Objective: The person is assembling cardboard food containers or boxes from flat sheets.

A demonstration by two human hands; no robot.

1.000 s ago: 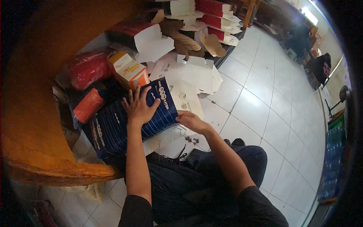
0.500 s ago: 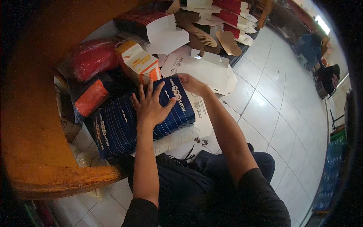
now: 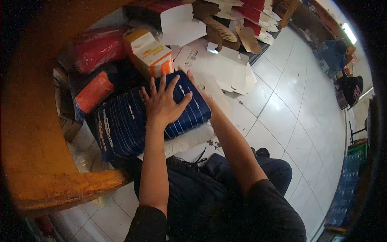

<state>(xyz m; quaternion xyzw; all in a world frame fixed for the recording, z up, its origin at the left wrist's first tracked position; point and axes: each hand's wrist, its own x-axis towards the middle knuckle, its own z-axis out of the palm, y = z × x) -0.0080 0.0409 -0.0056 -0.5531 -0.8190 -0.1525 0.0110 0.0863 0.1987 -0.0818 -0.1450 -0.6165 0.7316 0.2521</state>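
A row of dark blue folded paper boxes (image 3: 121, 131), packed closely one against another, lies across in front of me. Thin white edges line it, and pale flaps (image 3: 185, 143) show along its near side. My left hand (image 3: 162, 105) rests on top of the row with its fingers spread. At the right end, my right hand (image 3: 197, 85) lies along the last box's edge, fingers stretched upward. Part of that hand is hidden behind the boxes.
An orange and white box (image 3: 149, 54) stands just behind the row. To the left lie a red plastic-wrapped bundle (image 3: 98, 50) and an orange-red packet (image 3: 94, 92). Flat white cardboard (image 3: 217, 68) lies beyond, and a wooden furniture edge (image 3: 80, 185) curves along the left.
My right hand has gone from holding the last box's far corner to lying flat along its right end. That box's printed face now shows less. My left hand stays spread on top.
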